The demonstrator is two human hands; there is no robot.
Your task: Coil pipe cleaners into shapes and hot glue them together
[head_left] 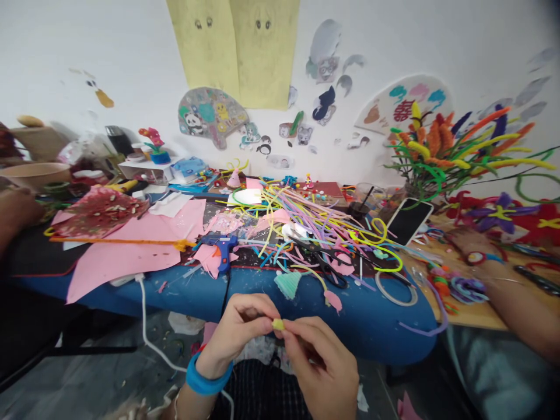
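Between the fingertips of both hands, just in front of the table edge, is a small yellow fuzzy piece (277, 324) that looks like coiled pipe cleaner. My left hand (245, 324), with a blue band at the wrist, pinches it from the left. From the other side my right hand (321, 359) pinches it with thumb and forefinger. Beyond the hands, a blue glue gun (225, 252) lies on the table, and a mint-green pleated piece (289, 284) sits near the edge. Black-handled scissors (326, 265) rest among the pipe cleaners (306, 216).
Pink sheets (126, 262) overhang the table's left front. A white cable (146, 326) hangs down from a power strip. A tape ring (396, 290) lies right, near a leaning phone (410, 221) and a pipe-cleaner bouquet (437, 146). Other people's arms (503, 286) are at both sides.
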